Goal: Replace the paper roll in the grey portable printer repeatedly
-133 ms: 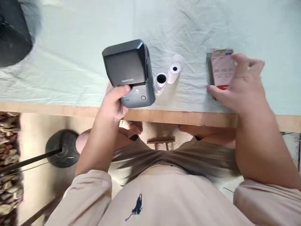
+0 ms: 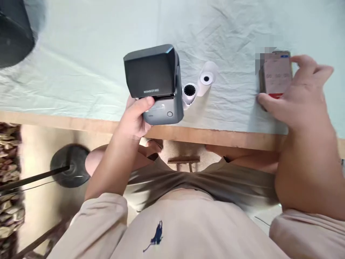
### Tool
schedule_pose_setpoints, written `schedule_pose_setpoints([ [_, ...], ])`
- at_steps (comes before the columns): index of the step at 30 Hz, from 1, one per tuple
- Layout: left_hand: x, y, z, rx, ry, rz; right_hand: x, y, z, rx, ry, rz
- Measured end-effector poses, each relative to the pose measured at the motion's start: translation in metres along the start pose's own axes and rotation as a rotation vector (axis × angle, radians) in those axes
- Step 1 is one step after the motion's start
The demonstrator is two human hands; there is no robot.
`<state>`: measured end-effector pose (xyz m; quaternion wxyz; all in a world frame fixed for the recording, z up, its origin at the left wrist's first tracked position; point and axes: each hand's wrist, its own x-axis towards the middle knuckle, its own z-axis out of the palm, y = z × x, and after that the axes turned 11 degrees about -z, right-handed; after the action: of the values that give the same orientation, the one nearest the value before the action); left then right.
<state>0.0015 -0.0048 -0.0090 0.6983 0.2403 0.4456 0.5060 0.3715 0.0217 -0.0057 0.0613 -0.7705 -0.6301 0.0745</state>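
Note:
My left hand (image 2: pixel 138 113) holds a dark grey NIIMBOT label printer (image 2: pixel 152 75) from its lower left side, thumb across the front below the black lid. The printer is above the near part of the cloth; I cannot tell whether it touches the table. Right beside it stand two white label rolls (image 2: pixel 207 88), one with a black core and one with a small dark hole. My right hand (image 2: pixel 302 90) grips a phone (image 2: pixel 279 72) by its edges, thumb at the lower left and a finger at the upper right. A row of digits and a red bar show on its screen.
A pale blue-green cloth (image 2: pixel 91 54) covers the table, with a bare wooden front edge (image 2: pixel 205 138). A dark object (image 2: pixel 14 32) sits at the far left corner. On the floor at left is a round black base with a pole (image 2: pixel 70 167).
My right hand and the phone have moved to the right across the cloth, away from the rolls. The printer stays in my left hand, shifted slightly right in the view.

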Motion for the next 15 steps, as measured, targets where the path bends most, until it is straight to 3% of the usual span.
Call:
schedule_pose_setpoints([
  [4, 0.001, -0.004, 0.001, 0.075, -0.06, 0.043, 0.017, 0.03, 0.019, -0.041, 0.256, -0.103],
  [6, 0.001, -0.006, 0.002, 0.079, -0.109, 0.088, 0.014, 0.024, 0.023, 0.012, 0.479, -0.356],
  [8, 0.0, -0.007, 0.006, 0.057, -0.135, 0.125, 0.001, -0.002, 0.018, 0.168, 0.636, -0.733],
  [9, -0.002, -0.008, 0.008, 0.044, -0.133, 0.135, -0.008, -0.021, 0.012, 0.243, 0.594, -0.888],
  [12, -0.009, -0.009, 0.016, 0.04, -0.119, 0.087, -0.037, -0.086, -0.012, 0.431, 0.485, -1.121],
  [15, -0.019, -0.009, 0.025, 0.085, -0.132, -0.008, -0.053, -0.136, -0.038, 0.431, 0.36, -1.186],
])
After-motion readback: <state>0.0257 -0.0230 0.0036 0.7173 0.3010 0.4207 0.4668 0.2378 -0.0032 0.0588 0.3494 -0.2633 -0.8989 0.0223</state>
